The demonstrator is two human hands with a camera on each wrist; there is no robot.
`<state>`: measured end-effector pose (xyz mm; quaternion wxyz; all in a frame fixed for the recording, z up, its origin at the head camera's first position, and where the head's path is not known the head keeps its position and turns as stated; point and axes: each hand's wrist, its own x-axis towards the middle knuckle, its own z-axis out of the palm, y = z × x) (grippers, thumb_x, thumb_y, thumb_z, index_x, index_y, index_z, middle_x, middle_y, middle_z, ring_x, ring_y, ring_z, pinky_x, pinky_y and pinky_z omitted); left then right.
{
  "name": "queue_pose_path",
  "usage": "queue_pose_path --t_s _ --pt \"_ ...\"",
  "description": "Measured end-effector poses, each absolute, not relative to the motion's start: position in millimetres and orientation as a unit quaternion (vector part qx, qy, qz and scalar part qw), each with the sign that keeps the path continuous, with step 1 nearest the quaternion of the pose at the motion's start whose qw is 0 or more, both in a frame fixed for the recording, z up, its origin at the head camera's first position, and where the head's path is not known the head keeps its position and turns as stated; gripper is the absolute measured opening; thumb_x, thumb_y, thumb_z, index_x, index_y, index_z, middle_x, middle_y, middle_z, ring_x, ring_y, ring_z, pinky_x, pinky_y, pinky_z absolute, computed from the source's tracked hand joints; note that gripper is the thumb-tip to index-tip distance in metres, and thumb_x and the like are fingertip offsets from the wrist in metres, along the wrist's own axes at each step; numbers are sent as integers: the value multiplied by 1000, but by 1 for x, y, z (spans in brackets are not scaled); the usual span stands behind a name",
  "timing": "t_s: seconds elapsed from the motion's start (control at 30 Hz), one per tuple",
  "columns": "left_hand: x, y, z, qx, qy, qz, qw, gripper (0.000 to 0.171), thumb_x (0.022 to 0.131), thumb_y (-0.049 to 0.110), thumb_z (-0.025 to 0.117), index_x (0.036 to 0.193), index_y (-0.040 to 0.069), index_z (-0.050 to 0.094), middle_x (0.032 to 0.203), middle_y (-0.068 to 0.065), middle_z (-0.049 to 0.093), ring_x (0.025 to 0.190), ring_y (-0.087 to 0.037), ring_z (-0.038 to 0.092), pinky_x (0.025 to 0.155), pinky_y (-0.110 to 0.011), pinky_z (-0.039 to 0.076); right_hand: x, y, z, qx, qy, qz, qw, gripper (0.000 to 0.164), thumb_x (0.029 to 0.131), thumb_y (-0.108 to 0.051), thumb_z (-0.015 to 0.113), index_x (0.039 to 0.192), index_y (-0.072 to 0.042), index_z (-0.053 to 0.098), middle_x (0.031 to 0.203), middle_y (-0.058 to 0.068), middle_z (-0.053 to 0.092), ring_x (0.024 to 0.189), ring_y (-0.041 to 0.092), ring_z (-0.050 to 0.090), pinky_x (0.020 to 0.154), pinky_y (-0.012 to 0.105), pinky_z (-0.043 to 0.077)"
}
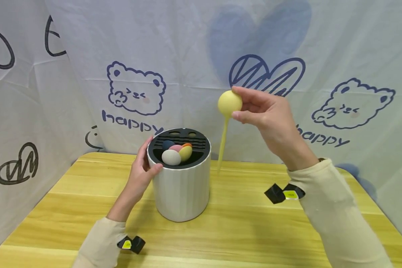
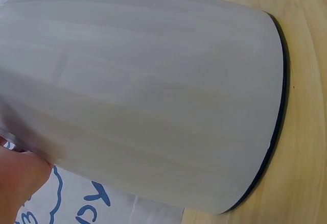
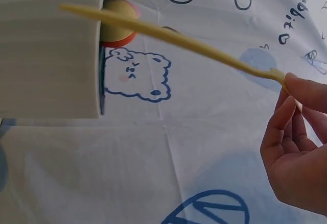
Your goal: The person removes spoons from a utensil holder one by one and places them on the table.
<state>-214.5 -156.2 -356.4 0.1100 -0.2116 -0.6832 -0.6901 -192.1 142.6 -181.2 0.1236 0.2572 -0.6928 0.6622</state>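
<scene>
A white ribbed utensil holder (image 1: 182, 193) with a black slotted top stands upright on the table. My left hand (image 1: 142, 167) grips its upper left side, thumb on the front near the rim and fingers round the back; the left wrist view shows the white wall (image 2: 148, 91) close up. My right hand (image 1: 271, 115) holds a yellow round-headed spoon (image 1: 230, 104) by the edge of its head, pinched between thumb and fingers. Its thin handle (image 3: 194, 45) points downward, to the right of the holder and apart from it.
In the holder's front opening sit several rounded spoon heads, among them a white one (image 1: 171, 157), a yellow one (image 1: 185, 153) and a dark blue one (image 1: 168, 144). Behind the wooden table (image 1: 254, 230) hangs a printed cloth (image 1: 194, 48).
</scene>
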Motion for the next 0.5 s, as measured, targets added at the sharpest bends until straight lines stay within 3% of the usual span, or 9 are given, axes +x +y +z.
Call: queue_pose_path --t_s 0.5 --pt "-214 -155 -356 -210 -685 -689 113 95 85 48 70 154 7 18 157 -9 22 142 -24 23 107 -17 29 -211 156 -231 183 -724 664 31 49 83 13 66 130 11 53 103 2 69 88 15 64 82 23 53"
